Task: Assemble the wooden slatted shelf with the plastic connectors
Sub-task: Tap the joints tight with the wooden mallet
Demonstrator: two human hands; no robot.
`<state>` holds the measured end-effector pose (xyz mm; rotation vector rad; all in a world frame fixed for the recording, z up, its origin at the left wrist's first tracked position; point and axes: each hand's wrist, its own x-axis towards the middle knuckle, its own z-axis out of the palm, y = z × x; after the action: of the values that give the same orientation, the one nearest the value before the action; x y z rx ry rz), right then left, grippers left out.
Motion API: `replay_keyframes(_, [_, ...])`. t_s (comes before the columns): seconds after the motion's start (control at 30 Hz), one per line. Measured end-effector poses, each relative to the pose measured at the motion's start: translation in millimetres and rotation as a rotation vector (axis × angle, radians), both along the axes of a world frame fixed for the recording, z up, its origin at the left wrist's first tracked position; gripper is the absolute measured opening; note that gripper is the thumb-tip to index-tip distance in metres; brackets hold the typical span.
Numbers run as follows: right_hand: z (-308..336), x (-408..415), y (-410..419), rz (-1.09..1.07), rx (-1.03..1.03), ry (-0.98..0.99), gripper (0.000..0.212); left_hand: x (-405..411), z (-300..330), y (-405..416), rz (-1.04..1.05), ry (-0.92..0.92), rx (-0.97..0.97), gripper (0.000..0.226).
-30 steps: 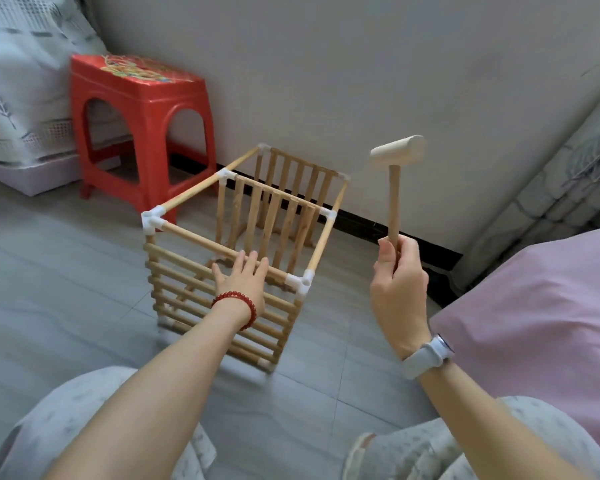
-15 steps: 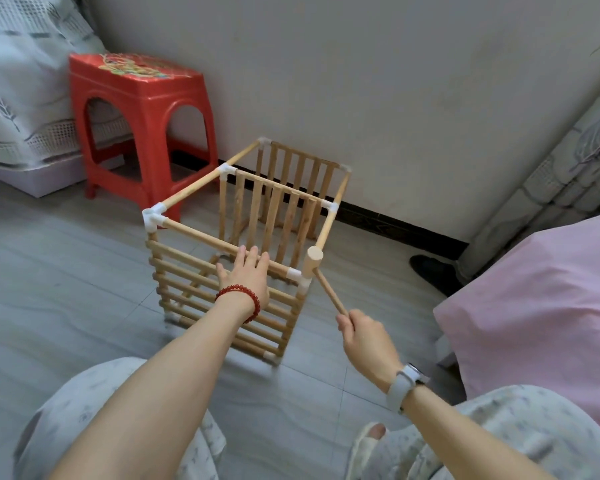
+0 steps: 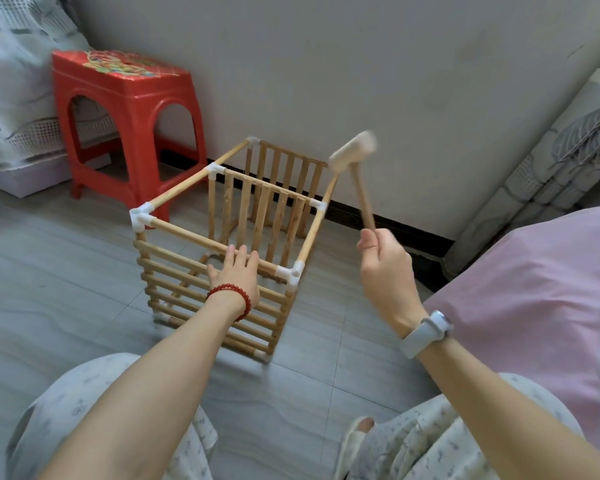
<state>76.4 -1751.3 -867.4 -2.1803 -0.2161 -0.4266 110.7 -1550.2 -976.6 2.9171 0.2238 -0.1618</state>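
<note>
The wooden slatted shelf (image 3: 194, 237) stands on the floor as an open box frame, its rods joined by white plastic connectors such as the near right one (image 3: 289, 273). My left hand (image 3: 234, 277) rests flat on the near top rod, fingers straight. My right hand (image 3: 383, 268) grips the handle of a small wooden mallet (image 3: 354, 152). The mallet's head is blurred and raised above the shelf's far right corner.
A red plastic stool (image 3: 125, 109) stands to the left against the wall. A bed with grey bedding (image 3: 11, 98) is at the far left. A pink cover (image 3: 534, 289) lies at the right. My knees are at the bottom, on grey floor tiles.
The mallet came down onto the near right connector half a second ago and has now swung back up. My left hand stays on the near rod.
</note>
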Motion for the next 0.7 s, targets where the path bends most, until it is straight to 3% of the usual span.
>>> replay_keyframes(0.07, [-24, -16, 2, -0.016, -0.018, 0.116, 0.026, 0, 1, -2, 0.013, 0.005, 0.003, 0.067])
replay_keyframes(0.13, [-66, -31, 2, 0.022, -0.493, 0.469, 0.026, 1, 2, -4, 0.010, 0.021, -0.001, 0.067])
replay_keyframes(0.17, [-74, -28, -1, 0.017, -0.607, 0.515, 0.028, 1, 2, -4, 0.009, 0.022, -0.001, 0.067])
replay_keyframes(0.2, [-70, -19, -3, 0.010, -0.566, 0.480, 0.030, 1, 2, -3, 0.006, 0.021, 0.003, 0.066])
replay_keyframes(0.33, [-26, 1, -2, -0.017, -0.009, 0.054, 0.027, 2, 2, -3, 0.011, 0.014, 0.003, 0.066])
replay_keyframes(0.4, [-44, -12, 1, -0.009, -0.043, 0.189, 0.025, 2, 3, -5, 0.014, 0.020, -0.001, 0.065])
replay_keyframes(0.47, [-73, -22, 1, 0.025, -0.500, 0.507, 0.029, 3, 5, -6, 0.014, 0.030, -0.014, 0.065])
replay_keyframes(0.5, [-72, -16, 0, 0.027, -0.619, 0.524, 0.032, 3, 6, -6, 0.013, 0.034, -0.020, 0.065])
replay_keyframes(0.53, [-64, -6, -1, 0.012, -0.594, 0.478, 0.033, 2, 7, -5, 0.012, 0.035, -0.022, 0.065])
replay_keyframes(0.63, [-18, 9, -2, 0.000, -0.193, 0.144, 0.030, 1, 7, -4, 0.010, 0.025, -0.021, 0.066])
replay_keyframes(0.7, [-22, -1, -2, -0.006, -0.089, 0.106, 0.028, 1, 6, -4, 0.016, 0.023, -0.026, 0.066])
